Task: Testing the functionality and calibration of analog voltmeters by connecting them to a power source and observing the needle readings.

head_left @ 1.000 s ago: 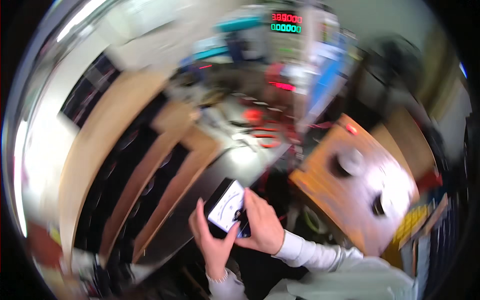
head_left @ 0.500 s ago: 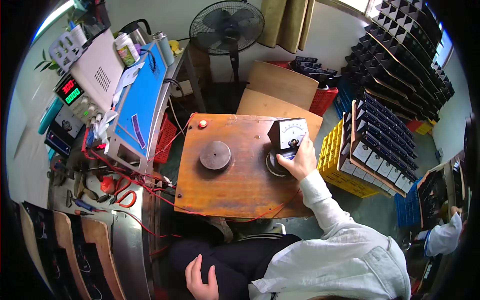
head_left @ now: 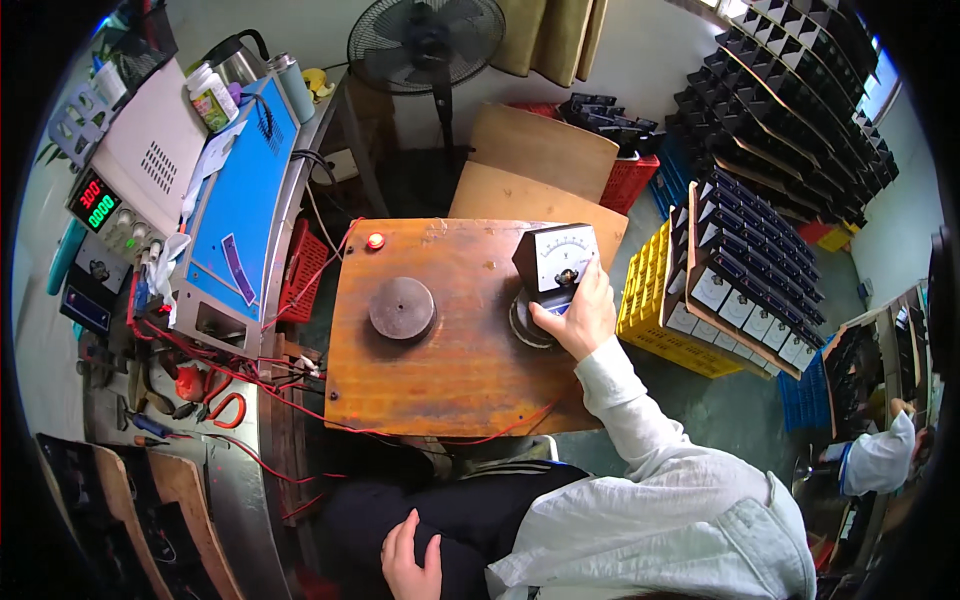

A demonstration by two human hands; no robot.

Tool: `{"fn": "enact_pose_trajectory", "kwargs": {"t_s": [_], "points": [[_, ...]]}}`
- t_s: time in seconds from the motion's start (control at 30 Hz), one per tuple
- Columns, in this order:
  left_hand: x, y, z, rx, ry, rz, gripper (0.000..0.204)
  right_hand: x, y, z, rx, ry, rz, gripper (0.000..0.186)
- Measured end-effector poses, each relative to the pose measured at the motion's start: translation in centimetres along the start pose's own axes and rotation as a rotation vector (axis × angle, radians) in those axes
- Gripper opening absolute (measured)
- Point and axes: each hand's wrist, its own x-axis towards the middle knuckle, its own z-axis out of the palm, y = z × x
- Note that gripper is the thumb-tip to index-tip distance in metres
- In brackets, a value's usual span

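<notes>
My right hand [head_left: 582,310] is closed on a black panel meter [head_left: 566,258] with a white dial face, near the right edge of the wooden table [head_left: 470,385]. The meter sits over a dark round disc [head_left: 524,325], which it and the hand partly cover; whether it rests on the disc I cannot tell. A second round metal disc [head_left: 402,306] lies bare on the left half of the table. My left hand [head_left: 412,562] rests on my dark-trousered leg, fingers stretched out and nothing in them.
A lit red lamp [head_left: 375,241] is at the table's far left corner. Red wires [head_left: 490,437] run along its front edge. To the left stand a power supply [head_left: 105,208] and a blue box [head_left: 235,230]. Rows of meters [head_left: 735,280] top a yellow crate [head_left: 648,285]. A co-worker's sleeve [head_left: 880,460] shows far right.
The whole scene has shifted slightly to the left in the picture. My right hand keeps its hold on the panel meter above the disc, and my left hand stays on the leg.
</notes>
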Motion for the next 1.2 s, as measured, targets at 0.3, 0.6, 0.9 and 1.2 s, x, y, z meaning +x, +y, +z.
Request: {"fn": "enact_pose_trajectory", "kwargs": {"t_s": [0.3,0.6,0.9,1.2], "points": [[-3.2,-3.0,-0.6,0.043,0.257,-0.082,0.044,-2.1,-2.6,1.1,-0.002,0.089,-0.259,0.113],[-4.4,-2.0,-4.6,0.088,1.057,-0.087,0.094,-17.9,-25.8,-4.3,0.817,-0.511,-1.254,0.117],[-6.7,-8.7,-9.6,-0.18,1.179,-0.154,0.113,-22.8,-32.0,-3.7,0.997,-0.81,-1.362,0.098],[-6.7,-10.2,-12.3,-0.362,1.016,-0.064,0.093,-23.9,-27.6,-3.3,1.082,-1.078,-0.789,0.036]]}}
